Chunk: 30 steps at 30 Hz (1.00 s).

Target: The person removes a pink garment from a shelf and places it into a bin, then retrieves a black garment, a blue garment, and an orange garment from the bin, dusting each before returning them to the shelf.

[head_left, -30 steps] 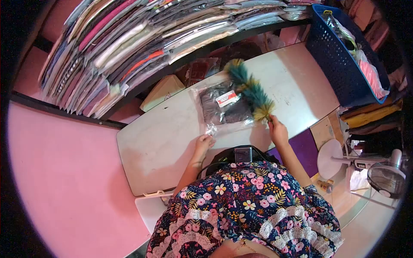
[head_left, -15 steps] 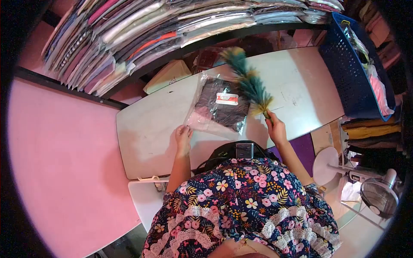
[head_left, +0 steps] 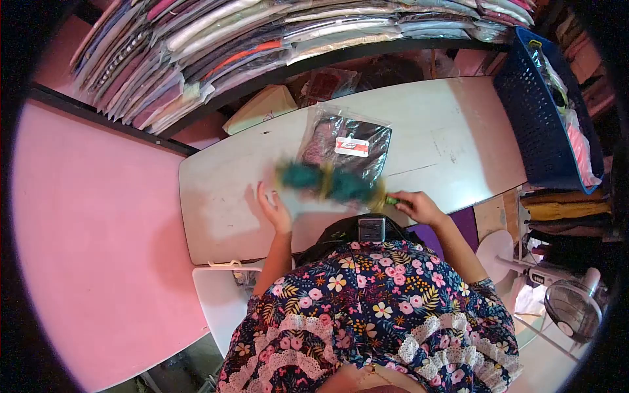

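A dark folded garment in a clear plastic bag (head_left: 367,144), with a red and white label, lies on the white table. My right hand (head_left: 419,208) grips the short green handle of a feather duster (head_left: 334,185). The duster's teal and yellow feathers, blurred by motion, stretch leftward over the bag's lower edge and hide part of it. Just left of the feather tip, my left hand (head_left: 275,208) is raised over the table with its fingers apart and nothing in it.
Stacks of bagged clothes (head_left: 229,59) fill the shelf behind the white table (head_left: 229,170). On the right stand a blue basket (head_left: 540,131) with bagged items and a small fan (head_left: 573,304). A pink surface (head_left: 98,249) is at the left.
The duster has swung from pointing away, right of the bag, to lying leftward across its near edge. My left hand has let go of the bag's corner and opened. The bag has shifted slightly.
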Motion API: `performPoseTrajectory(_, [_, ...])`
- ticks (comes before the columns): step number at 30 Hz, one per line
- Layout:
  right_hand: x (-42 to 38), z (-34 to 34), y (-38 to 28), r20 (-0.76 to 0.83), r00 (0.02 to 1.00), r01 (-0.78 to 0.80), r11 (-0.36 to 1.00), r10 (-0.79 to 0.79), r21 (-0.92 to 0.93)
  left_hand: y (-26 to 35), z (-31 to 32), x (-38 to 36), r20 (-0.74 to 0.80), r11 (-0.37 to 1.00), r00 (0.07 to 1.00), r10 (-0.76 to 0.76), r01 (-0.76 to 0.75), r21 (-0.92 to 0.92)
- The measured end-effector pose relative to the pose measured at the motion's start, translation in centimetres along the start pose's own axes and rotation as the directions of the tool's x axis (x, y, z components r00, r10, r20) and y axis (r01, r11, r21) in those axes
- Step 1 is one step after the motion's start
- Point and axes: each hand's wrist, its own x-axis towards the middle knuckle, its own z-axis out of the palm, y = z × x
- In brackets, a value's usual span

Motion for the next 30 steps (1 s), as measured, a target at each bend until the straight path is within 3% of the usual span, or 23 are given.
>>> performPoseTrajectory(1, [0.1,0.2,-0.2,0.001,1.0,0.001,1.0,-0.001,-0.002,1.2,0.6,-0.3,-0.002,1.0,1.0,-0.001,0.001,-0.002])
performPoseTrajectory(3, [0.8,0.8,-1.2,-0.291,0.955,-0.048,0.997,0.064,0.063,3.0,2.0,-0.9,0.312,0.948,0.919,0.24,-0.292,0.13])
performPoseTrajectory(4, [1.3,1.2,-1.7,-0.334,0.942,-0.018,1.0,0.019,0.006,2.9,2.7,-1.5,0.307,0.948,0.92,0.243,-0.293,0.128])
performPoseTrajectory(5, [1.6,1.2,-1.7,-0.336,0.942,-0.012,1.0,0.012,0.001,2.6,3.5,-1.8,0.515,0.87,0.816,0.263,-0.431,0.238])
performPoseTrajectory(6, [2.1,1.3,-1.4,-0.281,0.959,-0.076,0.982,0.025,-0.172,2.4,4.2,-2.0,0.7,0.759,0.677,0.23,-0.575,0.307])
performPoseTrajectory(7, [2.6,1.5,-1.2,-0.232,0.971,-0.13,0.93,0.05,-0.343,2.2,4.5,-2.4,0.697,0.756,0.677,0.236,-0.578,0.306])
performPoseTrajectory(8, [2.8,1.4,-0.5,-0.279,0.958,-0.172,0.903,0.061,-0.394,2.1,4.4,-3.1,0.712,0.763,0.675,0.194,-0.56,0.322])
performPoseTrajectory(9, [2.9,1.5,0.9,-0.286,0.956,-0.174,0.902,0.06,-0.395,2.0,4.3,-3.6,0.727,0.77,0.669,0.153,-0.542,0.336])
performPoseTrajectory(11, [3.8,1.5,3.9,-0.543,0.816,-0.423,0.846,0.199,-0.325,1.3,4.7,-3.3,0.734,0.765,0.664,0.145,-0.546,0.343])
performPoseTrajectory(12, [3.8,0.2,2.5,-0.556,0.776,-0.5,0.828,0.3,-0.252,1.1,4.7,-3.3,0.738,0.756,0.66,0.142,-0.553,0.349])
performPoseTrajectory(15, [3.5,-0.8,1.6,-0.61,0.769,-0.389,0.898,0.192,-0.207,1.2,4.6,-3.3,0.737,0.754,0.662,0.133,-0.551,0.358])
performPoseTrajectory(17, [2.9,0.2,1.2,-0.555,0.83,-0.122,0.958,-0.045,-0.26,1.6,4.6,-3.3,0.737,0.764,0.663,0.132,-0.542,0.351])
performPoseTrajectory(19, [2.3,1.5,-0.1,-0.369,0.929,-0.161,0.92,0.019,-0.358,1.7,4.4,-3.2,0.727,0.768,0.67,0.148,-0.541,0.342])
performPoseTrajectory(20, [2.2,1.7,-0.8,-0.294,0.949,-0.236,0.881,0.118,-0.409,1.7,4.5,-3.1,0.726,0.768,0.672,0.148,-0.541,0.344])
performPoseTrajectory(21, [2.2,2.5,0.6,-0.29,0.95,-0.231,0.884,0.114,-0.407,1.9,4.5,-3.0,0.723,0.776,0.674,0.152,-0.534,0.335])
performPoseTrajectory(23, [1.9,3.5,4.7,-0.492,0.859,-0.334,0.883,0.141,-0.331,1.3,4.2,-2.9,0.719,0.783,0.678,0.153,-0.527,0.331])
performPoseTrajectory(25, [1.2,1.9,5.5,-0.594,0.755,-0.498,0.833,0.279,-0.242,-0.4,4.1,-2.4,0.688,0.803,0.691,0.223,-0.53,0.273])
performPoseTrajectory(26, [0.6,1.0,6.9,-0.642,0.727,-0.499,0.83,0.245,-0.249,-0.9,4.1,-2.0,0.688,0.802,0.69,0.224,-0.532,0.273])
performPoseTrajectory(27, [-0.1,0.1,8.2,-0.685,0.696,-0.502,0.827,0.213,-0.253,-1.1,4.1,-1.4,0.536,0.83,0.804,0.259,-0.469,0.302])
performPoseTrajectory(28, [-0.6,-1.1,8.2,-0.683,0.669,-0.596,0.761,0.294,-0.256,-1.0,4.1,-0.9,0.365,0.86,0.888,0.279,-0.4,0.316])
performPoseTrajectory(29, [-1.0,-2.4,8.2,-0.679,0.634,-0.68,0.685,0.37,-0.263,-0.9,4.3,-0.3,0.369,0.86,0.888,0.274,-0.398,0.319])
performPoseTrajectory(30, [-1.4,-3.2,8.6,-0.707,0.595,-0.709,0.664,0.382,-0.238,-0.4,4.6,0.4,0.366,0.925,0.922,0.124,-0.241,0.293])
